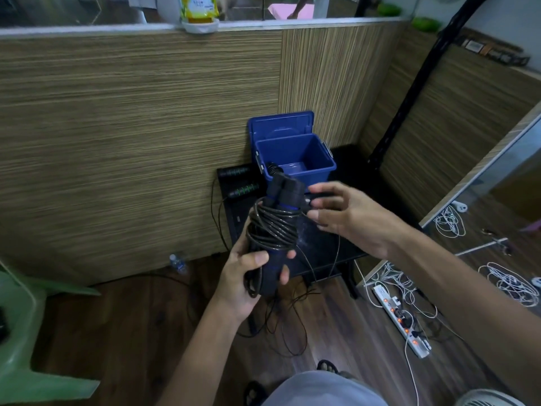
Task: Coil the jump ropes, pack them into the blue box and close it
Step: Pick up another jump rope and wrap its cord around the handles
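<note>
My left hand (pixel 248 276) grips the two dark blue handles of a jump rope (pixel 278 227) held upright, with its black cord wound several times around them. Just to the right of the handles, my right hand (pixel 348 218) pinches the thin loose end of the cord, which trails down toward the floor. Behind them the blue box (pixel 295 159) stands open on a low black table (pixel 328 253), its lid leaning back against the wall and its inside looking bare. A second jump rope with green-banded black handles (pixel 243 190) lies on the table left of the box.
A wood-grain partition rises behind the table. A green plastic chair (pixel 26 317) stands at the left, and a water bottle (pixel 178 263) lies by the wall. A power strip (pixel 404 320) and tangled white cables (pixel 509 282) cover the floor at the right.
</note>
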